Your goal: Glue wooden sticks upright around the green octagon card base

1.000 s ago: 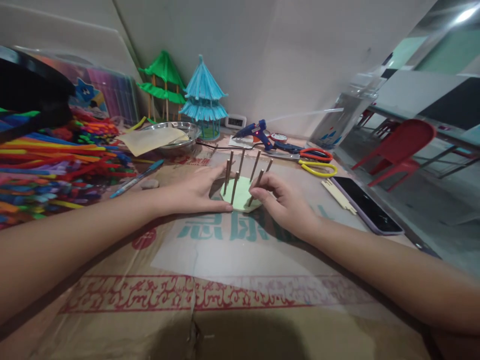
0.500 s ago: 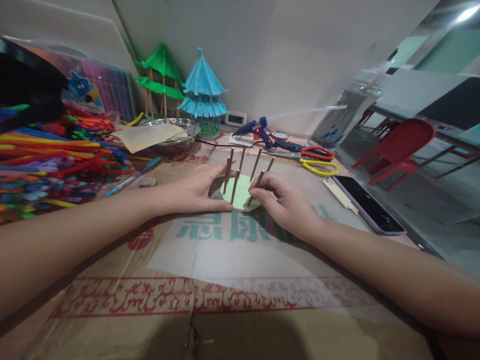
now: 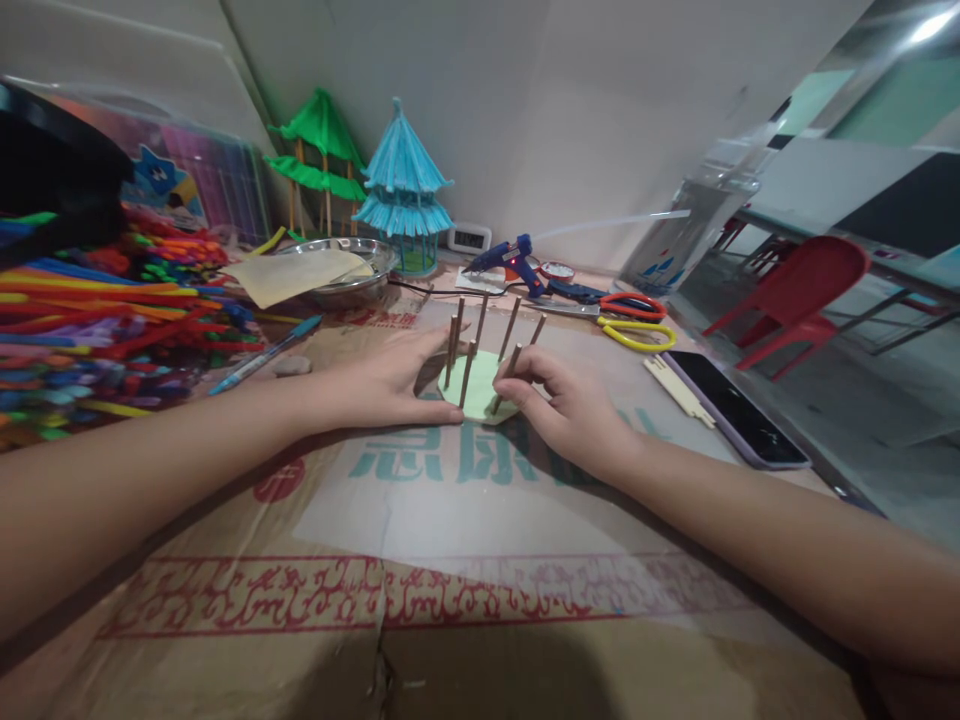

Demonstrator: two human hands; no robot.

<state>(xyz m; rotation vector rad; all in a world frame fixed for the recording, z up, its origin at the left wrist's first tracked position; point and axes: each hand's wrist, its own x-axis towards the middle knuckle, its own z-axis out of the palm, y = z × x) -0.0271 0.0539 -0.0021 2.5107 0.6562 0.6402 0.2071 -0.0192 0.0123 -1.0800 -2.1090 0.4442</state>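
Note:
A pale green flat base [image 3: 481, 385] lies on the covered table, with several thin brown sticks [image 3: 467, 375] standing up around its rim. My right hand [image 3: 574, 405] pinches another brown stick [image 3: 514, 358] between thumb and fingers at the base's front right edge; this stick leans slightly. Spread around the left side of the base is my left hand [image 3: 379, 380], its thumb stretched along the front edge and its fingers reaching behind the left sticks. Those fingertips are partly hidden.
Left lie a pen [image 3: 266, 355] and a heap of colourful pipe cleaners [image 3: 97, 330]. Behind are a metal plate [image 3: 386, 262], a blue model pavilion [image 3: 403, 190], a green one [image 3: 319, 150] and a glue gun [image 3: 502, 258]. Scissors [image 3: 637, 320] and a phone [image 3: 739, 410] lie right.
Both hands keep their places at the base and the stick. The whole view has shifted very slightly; nothing else visibly differs.

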